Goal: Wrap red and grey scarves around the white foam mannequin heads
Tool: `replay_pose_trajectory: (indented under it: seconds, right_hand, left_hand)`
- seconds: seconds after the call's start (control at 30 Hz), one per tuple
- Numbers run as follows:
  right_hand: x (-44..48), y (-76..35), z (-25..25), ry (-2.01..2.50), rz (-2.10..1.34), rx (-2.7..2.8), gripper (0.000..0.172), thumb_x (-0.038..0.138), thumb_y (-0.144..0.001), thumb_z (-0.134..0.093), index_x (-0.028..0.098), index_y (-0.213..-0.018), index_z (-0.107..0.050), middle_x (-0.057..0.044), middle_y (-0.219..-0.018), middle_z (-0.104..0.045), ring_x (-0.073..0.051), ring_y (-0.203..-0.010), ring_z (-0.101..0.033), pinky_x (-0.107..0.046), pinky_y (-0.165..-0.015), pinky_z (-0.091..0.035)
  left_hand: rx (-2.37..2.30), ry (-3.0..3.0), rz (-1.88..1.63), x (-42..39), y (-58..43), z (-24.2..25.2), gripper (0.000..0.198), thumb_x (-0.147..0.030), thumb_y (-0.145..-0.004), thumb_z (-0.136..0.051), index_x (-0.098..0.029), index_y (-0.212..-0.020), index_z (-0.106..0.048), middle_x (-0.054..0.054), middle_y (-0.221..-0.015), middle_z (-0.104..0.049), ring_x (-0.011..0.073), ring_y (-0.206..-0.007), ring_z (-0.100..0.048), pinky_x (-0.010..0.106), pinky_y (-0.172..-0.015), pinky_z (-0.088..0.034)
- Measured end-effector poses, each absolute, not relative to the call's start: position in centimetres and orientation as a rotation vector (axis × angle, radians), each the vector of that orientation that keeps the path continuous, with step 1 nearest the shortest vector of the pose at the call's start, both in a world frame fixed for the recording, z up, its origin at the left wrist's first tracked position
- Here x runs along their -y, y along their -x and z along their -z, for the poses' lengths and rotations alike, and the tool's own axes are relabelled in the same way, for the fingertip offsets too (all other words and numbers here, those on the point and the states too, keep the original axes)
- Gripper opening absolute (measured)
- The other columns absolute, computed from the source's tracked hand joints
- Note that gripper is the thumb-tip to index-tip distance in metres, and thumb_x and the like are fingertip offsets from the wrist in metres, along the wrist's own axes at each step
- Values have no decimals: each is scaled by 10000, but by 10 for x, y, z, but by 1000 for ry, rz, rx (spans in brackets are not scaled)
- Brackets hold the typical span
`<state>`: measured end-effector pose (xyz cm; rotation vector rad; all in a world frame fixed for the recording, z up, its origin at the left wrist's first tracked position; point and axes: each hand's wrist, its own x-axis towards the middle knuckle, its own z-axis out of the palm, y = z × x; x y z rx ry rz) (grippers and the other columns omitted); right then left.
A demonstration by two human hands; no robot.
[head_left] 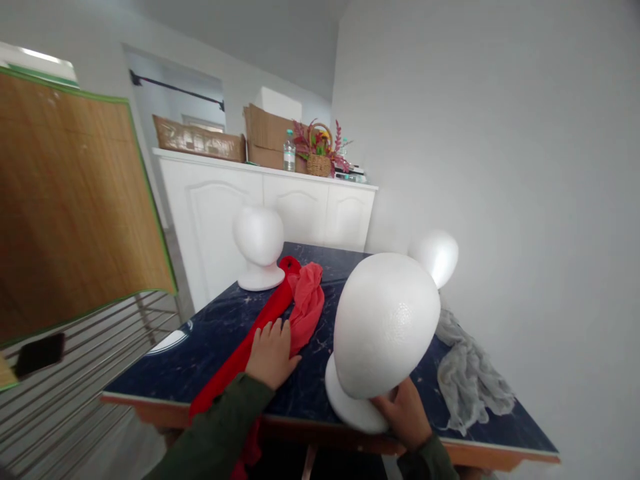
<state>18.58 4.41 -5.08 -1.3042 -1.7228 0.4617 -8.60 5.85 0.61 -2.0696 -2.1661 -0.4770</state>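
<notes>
A large white foam mannequin head (387,320) leans slightly at the table's front edge. My right hand (407,410) grips it low at the neck, and the head hides part of the fingers. My left hand (271,353) lies flat with fingers stretched over a bright red scarf (235,363) and the near end of a coral scarf (307,303). The red scarf runs down over the front edge. Behind them stands a second white foam head (259,243) at the back left. A third foam head (437,257) is at the right, partly hidden, above a crumpled grey scarf (470,373).
The dark blue marbled table (200,360) has a brown edge. On the left are a metal rack (95,393), a bamboo mat (75,200) and a dark phone-like object (40,355). A white cabinet (215,207) behind carries cardboard boxes (270,137), a bottle (289,152) and a flower basket (319,163).
</notes>
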Motion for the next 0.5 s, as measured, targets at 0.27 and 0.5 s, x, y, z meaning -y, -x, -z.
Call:
replay_pose_trajectory:
  seconds: [0.27, 0.5]
  right_hand:
    - [-31, -195, 55, 1249, -160, 1542, 478, 436, -634, -690, 150, -992, -557, -119, -998, -596, -274, -949, -542, -408, -835, -420]
    - [31, -143, 27, 898, -1431, 1470, 574, 728, -721, -417, 186, -733, -606, -44, -639, -561, -179, -632, -543, -296, -596, -420]
  left_hand:
    - [2369, 2033, 957, -45, 105, -48, 200, -277, -871, -346, -169, -839, -511, 58, -792, -628, 198, -756, -609, 295, -685, -438]
    - [1887, 2485, 1275, 58, 65, -48, 306, -416, -814, -504, -210, -1039, -528, 71, -931, -638, 232, -820, -601, 295, -673, -470]
